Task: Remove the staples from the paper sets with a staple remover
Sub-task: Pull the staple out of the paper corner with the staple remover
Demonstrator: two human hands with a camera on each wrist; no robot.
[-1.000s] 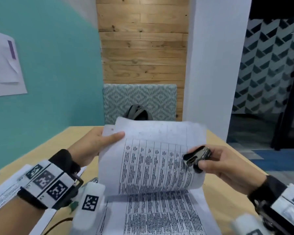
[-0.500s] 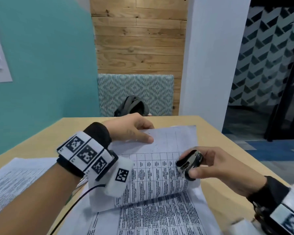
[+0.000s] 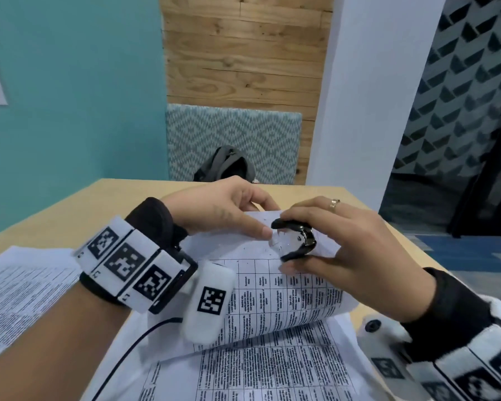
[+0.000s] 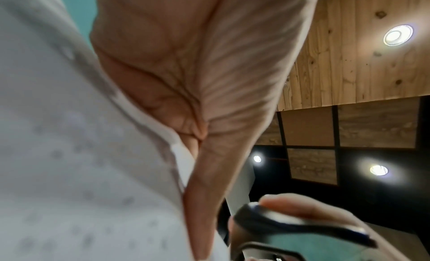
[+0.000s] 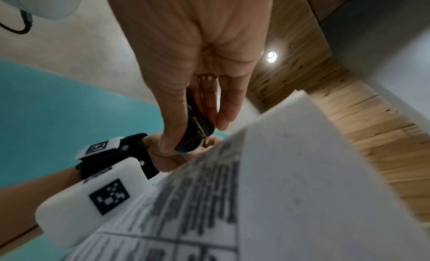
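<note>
A paper set (image 3: 275, 287) printed with tables lies on the wooden table (image 3: 78, 204), its upper pages folded over the lower page (image 3: 261, 371). My left hand (image 3: 261, 215) holds the folded pages at their top edge, thumb on top and fingers curled over the far edge. My right hand (image 3: 287, 244) grips a black staple remover (image 3: 301, 241) between thumb and fingers, its jaws down on the top margin beside my left thumb. The staple itself is hidden. The right wrist view shows the staple remover (image 5: 197, 129) pinched just above the paper (image 5: 279, 191). The left wrist view shows the staple remover (image 4: 291, 226) below my thumb.
Another stack of printed sheets (image 3: 18, 293) lies on the table at the left. A patterned chair back (image 3: 232, 140) with a dark backpack (image 3: 229, 166) stands behind the far table edge. A white pillar (image 3: 368, 96) rises at the right.
My left hand lowered the lifted pages onto the table and now holds their top edge. My right hand carried the staple remover up and left to the top margin.
</note>
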